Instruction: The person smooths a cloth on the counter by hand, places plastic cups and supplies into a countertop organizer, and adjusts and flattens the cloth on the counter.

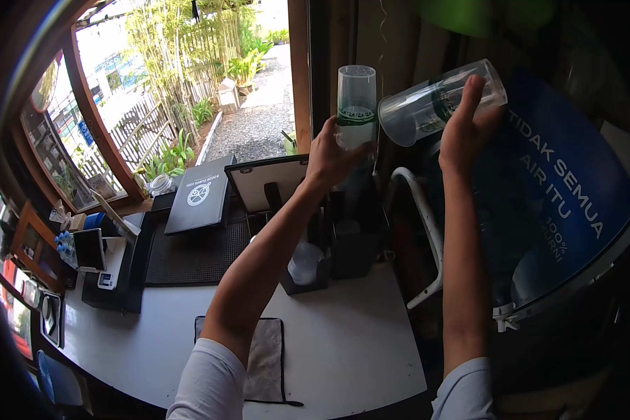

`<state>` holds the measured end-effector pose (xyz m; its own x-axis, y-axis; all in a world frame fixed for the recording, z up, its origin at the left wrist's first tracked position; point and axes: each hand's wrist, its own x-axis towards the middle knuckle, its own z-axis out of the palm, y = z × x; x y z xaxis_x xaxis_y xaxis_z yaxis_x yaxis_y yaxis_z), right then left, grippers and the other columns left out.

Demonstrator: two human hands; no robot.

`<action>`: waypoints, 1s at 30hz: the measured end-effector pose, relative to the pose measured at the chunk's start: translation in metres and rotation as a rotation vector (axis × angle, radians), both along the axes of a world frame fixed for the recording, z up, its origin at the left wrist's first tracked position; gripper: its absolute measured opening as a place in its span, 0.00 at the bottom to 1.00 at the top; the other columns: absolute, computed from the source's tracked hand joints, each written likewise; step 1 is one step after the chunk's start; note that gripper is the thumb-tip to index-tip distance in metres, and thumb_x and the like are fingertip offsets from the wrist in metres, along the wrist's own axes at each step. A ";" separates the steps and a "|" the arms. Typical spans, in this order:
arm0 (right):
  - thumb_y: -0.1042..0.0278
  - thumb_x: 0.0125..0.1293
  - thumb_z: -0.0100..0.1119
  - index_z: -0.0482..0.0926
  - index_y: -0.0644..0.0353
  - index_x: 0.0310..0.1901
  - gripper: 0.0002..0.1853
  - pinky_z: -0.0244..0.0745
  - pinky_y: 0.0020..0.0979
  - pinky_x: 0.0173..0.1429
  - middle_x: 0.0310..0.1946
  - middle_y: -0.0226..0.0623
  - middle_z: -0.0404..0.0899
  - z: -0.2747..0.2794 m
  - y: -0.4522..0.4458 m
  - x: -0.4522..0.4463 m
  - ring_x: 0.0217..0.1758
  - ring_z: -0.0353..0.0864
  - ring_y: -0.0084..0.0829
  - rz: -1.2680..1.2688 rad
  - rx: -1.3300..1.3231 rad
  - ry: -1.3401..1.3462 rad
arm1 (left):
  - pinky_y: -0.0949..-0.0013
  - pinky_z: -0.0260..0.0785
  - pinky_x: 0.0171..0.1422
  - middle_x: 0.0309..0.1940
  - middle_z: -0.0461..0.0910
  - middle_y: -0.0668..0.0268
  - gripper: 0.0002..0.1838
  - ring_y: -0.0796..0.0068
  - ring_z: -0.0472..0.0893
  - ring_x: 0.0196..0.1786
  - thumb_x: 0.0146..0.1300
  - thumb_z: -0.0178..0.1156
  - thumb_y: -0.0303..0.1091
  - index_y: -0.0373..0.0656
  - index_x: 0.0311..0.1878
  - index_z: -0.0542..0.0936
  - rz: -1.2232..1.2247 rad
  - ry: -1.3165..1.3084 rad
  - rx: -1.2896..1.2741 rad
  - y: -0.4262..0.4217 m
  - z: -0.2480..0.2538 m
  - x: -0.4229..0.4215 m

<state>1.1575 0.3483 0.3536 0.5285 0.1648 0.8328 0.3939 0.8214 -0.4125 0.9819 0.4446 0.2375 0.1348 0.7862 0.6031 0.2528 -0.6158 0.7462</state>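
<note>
My left hand [332, 155] is wrapped round the lower part of a clear plastic cup [356, 87], which stands upright and carries a dark green printed band. In my right hand [462, 129] is another clear plastic cup [407, 115] with green print, tilted on its side. Its left end is close to the upright cup; I cannot tell whether the two touch. Whether each is a single cup or a nested stack is unclear. Below my left hand, a black holder [308, 285] has clear plastic items in it.
A black box with a white logo [200, 198] lies on a black ribbed mat [189, 255]. A grey cloth [264, 360] is on the white counter [350, 343]. At right are a white curved tube [427, 231] and a blue sign [560, 175]. A phone-like screen [89, 250] stands left.
</note>
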 end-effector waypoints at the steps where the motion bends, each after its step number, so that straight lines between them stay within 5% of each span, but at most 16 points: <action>1: 0.42 0.79 0.57 0.66 0.72 0.65 0.35 0.69 0.35 0.70 0.58 0.48 0.75 0.002 -0.001 -0.002 0.63 0.77 0.34 -0.035 0.016 0.043 | 0.53 0.74 0.69 0.60 0.81 0.44 0.53 0.49 0.82 0.63 0.50 0.82 0.54 0.32 0.71 0.68 -0.035 -0.031 -0.014 -0.003 0.005 -0.002; 9: 0.34 0.75 0.57 0.57 0.70 0.72 0.45 0.70 0.40 0.74 0.65 0.55 0.70 0.020 -0.005 0.002 0.69 0.74 0.41 0.002 0.041 0.254 | 0.53 0.73 0.70 0.61 0.79 0.42 0.54 0.48 0.80 0.66 0.51 0.82 0.51 0.34 0.75 0.64 -0.004 -0.046 -0.008 -0.009 0.000 0.005; 16: 0.38 0.73 0.63 0.52 0.71 0.75 0.49 0.70 0.40 0.72 0.67 0.60 0.67 0.045 0.024 -0.038 0.68 0.74 0.42 -0.052 -0.010 -0.101 | 0.53 0.71 0.73 0.68 0.72 0.40 0.56 0.46 0.77 0.69 0.50 0.82 0.51 0.35 0.76 0.64 0.064 0.055 0.018 -0.009 -0.016 0.007; 18: 0.40 0.69 0.69 0.47 0.68 0.77 0.53 0.70 0.45 0.72 0.66 0.65 0.67 0.037 0.036 -0.046 0.68 0.75 0.51 -0.008 -0.096 -0.230 | 0.53 0.70 0.74 0.70 0.69 0.39 0.56 0.46 0.75 0.71 0.50 0.82 0.51 0.36 0.77 0.63 0.041 0.047 -0.008 -0.006 -0.021 0.007; 24: 0.40 0.63 0.75 0.46 0.63 0.80 0.59 0.76 0.48 0.68 0.68 0.65 0.68 -0.005 0.068 -0.049 0.67 0.78 0.53 0.080 -0.248 -0.352 | 0.52 0.71 0.74 0.68 0.74 0.40 0.67 0.47 0.77 0.71 0.47 0.85 0.45 0.39 0.82 0.48 0.013 -0.069 -0.075 -0.014 -0.035 -0.003; 30: 0.46 0.58 0.80 0.42 0.63 0.81 0.64 0.78 0.47 0.67 0.68 0.60 0.69 -0.050 0.080 -0.047 0.66 0.79 0.51 0.108 -0.343 -0.482 | 0.54 0.73 0.73 0.69 0.73 0.41 0.67 0.51 0.79 0.69 0.49 0.86 0.37 0.39 0.82 0.46 -0.105 -0.141 -0.037 -0.027 -0.019 -0.008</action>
<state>1.1102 0.4280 0.3035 0.0696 0.4987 0.8640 0.5241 0.7187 -0.4570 0.9737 0.4181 0.2183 0.1333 0.7945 0.5925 0.0796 -0.6044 0.7927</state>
